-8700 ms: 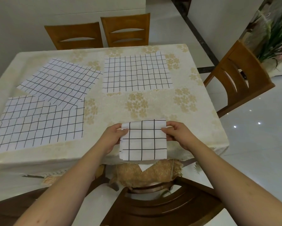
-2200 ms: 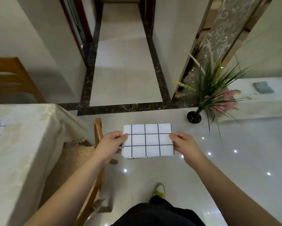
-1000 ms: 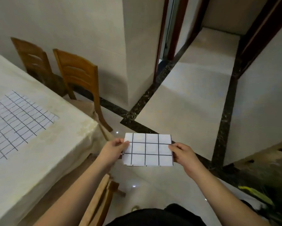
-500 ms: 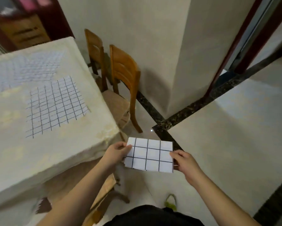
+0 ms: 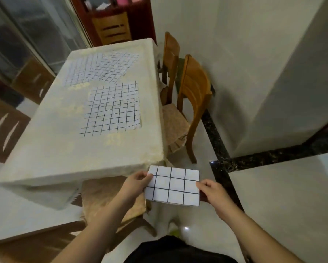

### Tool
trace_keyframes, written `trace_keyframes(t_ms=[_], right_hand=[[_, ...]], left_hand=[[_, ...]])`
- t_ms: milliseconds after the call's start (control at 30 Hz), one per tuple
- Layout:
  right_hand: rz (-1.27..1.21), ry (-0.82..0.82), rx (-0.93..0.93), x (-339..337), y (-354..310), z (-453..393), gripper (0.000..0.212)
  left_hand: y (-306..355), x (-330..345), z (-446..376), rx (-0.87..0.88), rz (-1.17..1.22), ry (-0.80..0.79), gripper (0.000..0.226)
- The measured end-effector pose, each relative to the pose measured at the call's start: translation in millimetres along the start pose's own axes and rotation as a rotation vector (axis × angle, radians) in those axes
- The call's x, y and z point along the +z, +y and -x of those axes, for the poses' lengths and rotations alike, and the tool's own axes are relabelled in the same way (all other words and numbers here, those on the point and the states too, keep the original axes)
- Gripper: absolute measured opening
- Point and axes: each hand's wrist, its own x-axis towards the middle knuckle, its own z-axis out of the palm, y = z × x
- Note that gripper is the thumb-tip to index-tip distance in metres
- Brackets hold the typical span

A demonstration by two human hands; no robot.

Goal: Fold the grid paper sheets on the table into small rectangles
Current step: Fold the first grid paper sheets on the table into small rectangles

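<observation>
A folded grid paper rectangle (image 5: 173,186) hangs in the air just off the near right corner of the table (image 5: 55,162). My left hand (image 5: 135,184) pinches its left edge and my right hand (image 5: 212,190) pinches its right edge. An unfolded grid sheet (image 5: 112,109) lies flat on the cream tablecloth. Farther back, two more unfolded grid sheets (image 5: 100,68) overlap each other.
Two wooden chairs (image 5: 193,103) stand along the table's right side by the white wall. A cushioned chair (image 5: 106,198) sits under the near table edge below my hands. Glossy floor with a dark border strip (image 5: 269,156) lies to the right. Cabinets stand at the back.
The view has swung back to the left, bringing the table and its sheets into fuller view. Both hands keep the same hold on the folded rectangle, which has come closer to the table corner.
</observation>
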Motion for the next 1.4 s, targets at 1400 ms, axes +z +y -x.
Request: trace_keyframes(t_ms=[1400], right_hand=[[0.697,-0.261,0.086,176,-119,-261,0.016]], left_hand=[[-31,-127,-234,-0.108,-0.422,0.403,0.021]])
